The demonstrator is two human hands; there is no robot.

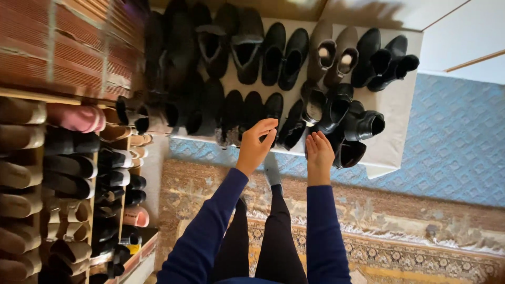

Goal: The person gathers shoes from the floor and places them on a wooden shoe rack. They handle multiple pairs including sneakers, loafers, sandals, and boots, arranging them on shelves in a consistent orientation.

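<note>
Left hand (255,144) curled around the toe of a black shoe (273,113) at the near edge of the white mat (392,113). Right hand (319,152) open, empty, just beside a black boot (348,152) on that same edge.

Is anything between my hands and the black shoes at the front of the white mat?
Nothing visible. The left hand is already at a black shoe in the front row, and the right hand hangs open just short of the black boots beside it.
</note>
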